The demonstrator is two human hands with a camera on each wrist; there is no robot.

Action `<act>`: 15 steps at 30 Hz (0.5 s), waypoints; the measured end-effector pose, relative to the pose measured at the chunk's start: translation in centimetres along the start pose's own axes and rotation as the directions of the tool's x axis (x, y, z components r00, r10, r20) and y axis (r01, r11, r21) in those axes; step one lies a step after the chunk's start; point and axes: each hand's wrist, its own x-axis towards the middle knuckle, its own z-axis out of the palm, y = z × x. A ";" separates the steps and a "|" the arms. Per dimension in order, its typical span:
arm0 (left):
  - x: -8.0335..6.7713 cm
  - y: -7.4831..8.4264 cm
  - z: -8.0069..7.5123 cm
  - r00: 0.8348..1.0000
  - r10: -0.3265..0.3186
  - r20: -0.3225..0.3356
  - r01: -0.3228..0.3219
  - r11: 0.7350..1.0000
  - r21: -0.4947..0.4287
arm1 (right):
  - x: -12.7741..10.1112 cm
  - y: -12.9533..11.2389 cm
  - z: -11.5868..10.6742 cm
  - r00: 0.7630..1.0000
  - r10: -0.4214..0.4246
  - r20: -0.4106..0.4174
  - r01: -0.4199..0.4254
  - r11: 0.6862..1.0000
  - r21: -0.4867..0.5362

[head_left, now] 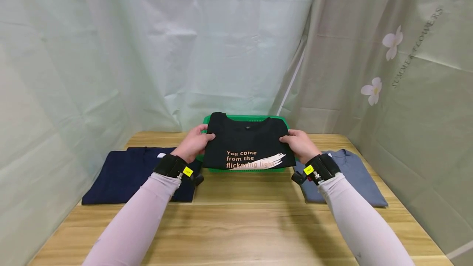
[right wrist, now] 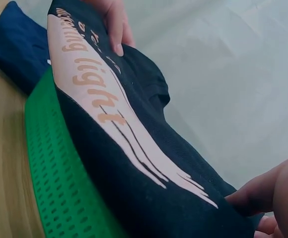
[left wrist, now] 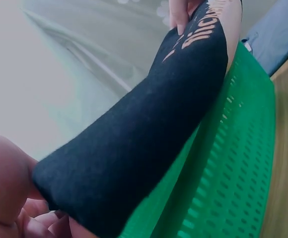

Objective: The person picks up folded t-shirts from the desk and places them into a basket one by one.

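A folded black T-shirt (head_left: pixel 247 138) with orange lettering and a white brush-stroke print is held level between both hands. My left hand (head_left: pixel 193 143) pinches its left edge, thumb on top and fingers beneath. At the opposite edge, my right hand (head_left: pixel 301 145) pinches the cloth the same way. Under the shirt stands a green perforated basket (left wrist: pixel 233 163), its far rim showing behind the collar in the head view. The wrist views show the shirt over the basket's opening, its front edge overlapping the basket wall (right wrist: pixel 49 158). Most of the basket's inside is hidden by the cloth.
A folded navy shirt (head_left: pixel 122 175) lies on the wooden table (head_left: pixel 236 225) at the left, partly behind my left wrist. Another folded shirt, grey-blue (head_left: pixel 356 175), lies at the right. Pale curtains (head_left: pixel 221 52) hang behind the table and along both sides.
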 end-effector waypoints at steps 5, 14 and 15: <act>0.9 0.1 -0.1 1.000 -0.005 -0.025 0.005 1.000 0.006 | 1.0 -0.3 0.3 1.000 0.015 -0.028 -0.016 0.999 -0.028; 2.7 0.1 0.1 0.994 0.002 -0.109 0.007 0.997 0.078 | 2.9 -0.4 0.9 0.998 0.003 -0.068 -0.010 0.995 -0.097; 2.9 0.2 0.2 0.993 0.001 -0.116 0.009 0.996 0.084 | 3.1 -0.4 0.9 0.997 0.005 -0.071 -0.012 0.995 -0.101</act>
